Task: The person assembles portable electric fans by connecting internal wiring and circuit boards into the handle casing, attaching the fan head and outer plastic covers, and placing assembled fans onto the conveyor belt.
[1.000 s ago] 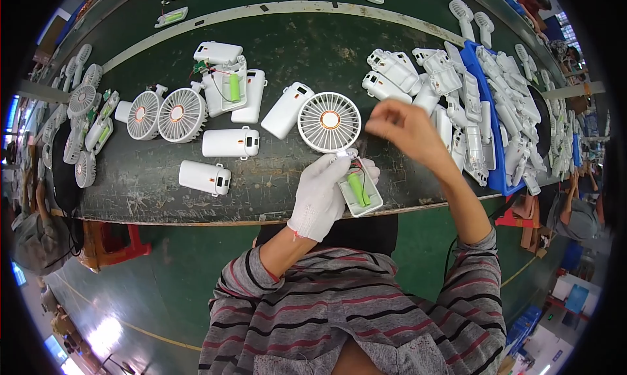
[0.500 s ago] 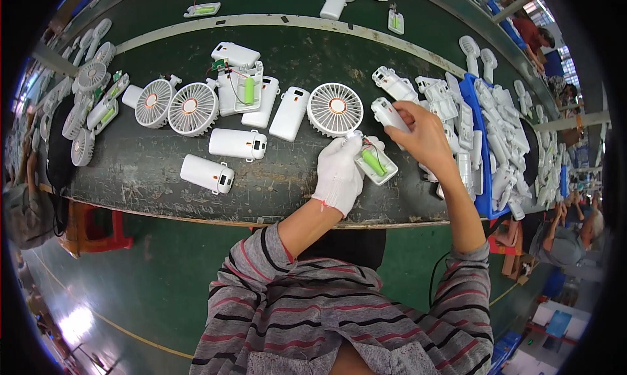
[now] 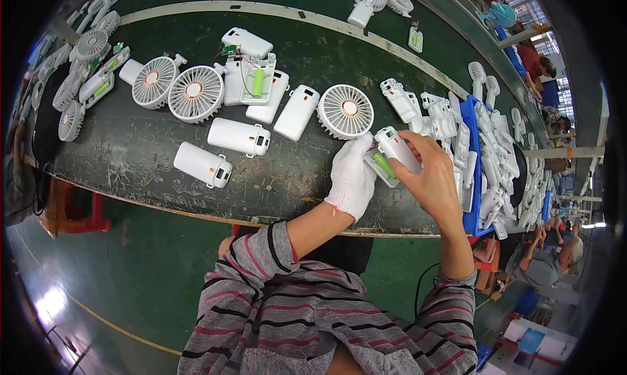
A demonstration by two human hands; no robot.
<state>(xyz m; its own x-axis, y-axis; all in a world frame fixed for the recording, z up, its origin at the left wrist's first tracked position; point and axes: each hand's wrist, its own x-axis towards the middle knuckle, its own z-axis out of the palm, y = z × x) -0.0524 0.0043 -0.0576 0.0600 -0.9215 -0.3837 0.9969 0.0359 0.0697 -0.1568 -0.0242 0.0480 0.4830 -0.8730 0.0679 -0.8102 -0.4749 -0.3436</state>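
My left hand (image 3: 351, 179), in a white knit glove, is closed around the neck of a small handheld fan (image 3: 346, 111). Its round grille faces up, and its open handle half (image 3: 390, 181) points toward me with a green battery cell (image 3: 383, 164) inside. Bare-skinned, my right hand (image 3: 434, 178) pinches a white handle cover (image 3: 397, 146) between thumb and fingers. The cover is tilted over the open handle and hides part of it; whether the two touch I cannot tell. Part of the gloved fingers is hidden behind the fan's neck.
Several white casings (image 3: 297, 112) lie left of my hands, beside two fans (image 3: 196, 94) and an opened handle with a battery (image 3: 258, 82). At right, loose shells (image 3: 401, 101) lie next to a blue bin (image 3: 480, 228) of white parts. A pale rail (image 3: 261, 11) crosses the far side.
My right hand has brought the white cover down and left, from beside the fan to over its open handle. My left hand still holds the fan. The whole view has shifted slightly.
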